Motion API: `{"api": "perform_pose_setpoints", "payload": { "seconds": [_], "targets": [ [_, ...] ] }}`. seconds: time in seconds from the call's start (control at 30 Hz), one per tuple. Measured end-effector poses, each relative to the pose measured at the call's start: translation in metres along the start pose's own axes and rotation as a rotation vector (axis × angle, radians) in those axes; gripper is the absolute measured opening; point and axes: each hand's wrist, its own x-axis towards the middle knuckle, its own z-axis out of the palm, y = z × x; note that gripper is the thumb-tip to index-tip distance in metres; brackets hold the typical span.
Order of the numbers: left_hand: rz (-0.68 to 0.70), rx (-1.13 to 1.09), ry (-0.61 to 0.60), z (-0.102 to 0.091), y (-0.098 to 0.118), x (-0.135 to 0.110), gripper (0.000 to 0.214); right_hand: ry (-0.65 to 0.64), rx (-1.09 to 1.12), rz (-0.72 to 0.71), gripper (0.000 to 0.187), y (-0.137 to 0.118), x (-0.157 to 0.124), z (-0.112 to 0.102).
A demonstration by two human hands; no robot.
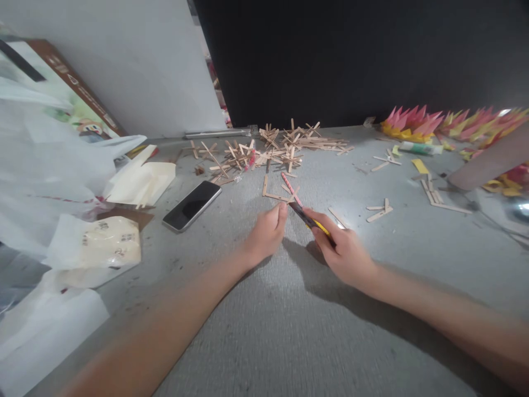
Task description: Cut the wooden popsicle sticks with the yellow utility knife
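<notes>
My right hand is wrapped round a yellow and black utility knife, its front end angled up and left. My left hand is closed, thumb and forefinger pinched beside the knife's front end. A small wooden craft stick shows at those fingertips; most of the grip is hidden. A red-and-white striped strip lies just beyond the knife. Past my left hand, craft sticks joined at an angle lie on the table. A loose craft stick is beside my right hand.
A heap of craft sticks lies at the back. To the left are a phone, a paper food box and plastic bags. At right are a glue tube, stick pieces and pink-yellow paper shapes.
</notes>
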Motion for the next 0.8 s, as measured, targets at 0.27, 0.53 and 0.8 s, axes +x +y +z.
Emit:
{"api": "perform_pose_setpoints", "payload": {
  "seconds": [0.27,0.53,0.8],
  "targets": [
    [0.010,0.086,0.006,0.002,-0.001,0.002,0.056,-0.026,0.088,0.072,0.048,-0.015,-0.001,0.002],
    [0.057,0.121,0.039,0.002,-0.002,0.003,0.057,-0.084,0.251,0.139,0.045,-0.020,0.002,-0.004],
    [-0.003,0.034,0.029,0.001,0.001,0.001,0.059,-0.145,0.509,0.329,0.050,-0.023,0.005,-0.004]
  ]
}}
